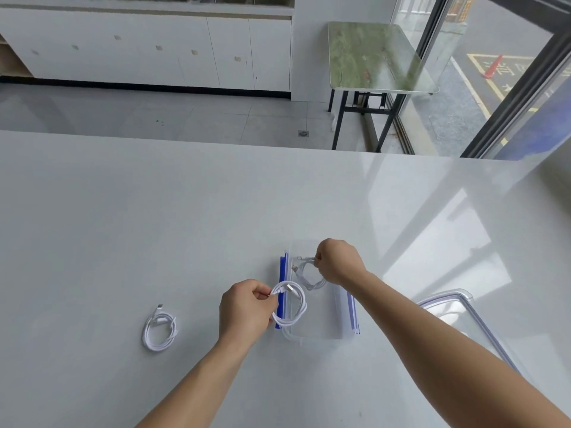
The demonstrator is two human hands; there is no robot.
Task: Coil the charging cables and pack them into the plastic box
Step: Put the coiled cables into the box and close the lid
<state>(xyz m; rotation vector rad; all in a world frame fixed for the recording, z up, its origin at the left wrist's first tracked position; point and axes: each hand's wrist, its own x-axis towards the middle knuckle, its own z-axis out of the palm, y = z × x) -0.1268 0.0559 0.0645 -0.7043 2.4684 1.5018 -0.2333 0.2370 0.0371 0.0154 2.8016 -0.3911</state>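
Left grip (247, 307) pinches a coiled white charging cable (303, 305) between thumb and fingers, knuckles up and forearm reaching in from 6 o'clock, so the coil hangs at the 9 o'clock edge of the one clear plastic box with blue latches (321, 324). Right grip (338, 261), wrist bent down, pinches a second white coil (310, 285) at the box's 12 o'clock end. A third coiled cable (160, 321) lies on the pale grey desk (154, 211) at the box's 9 o'clock, and one clear lid (454, 313) lies at its 3 o'clock. Three cables in all.
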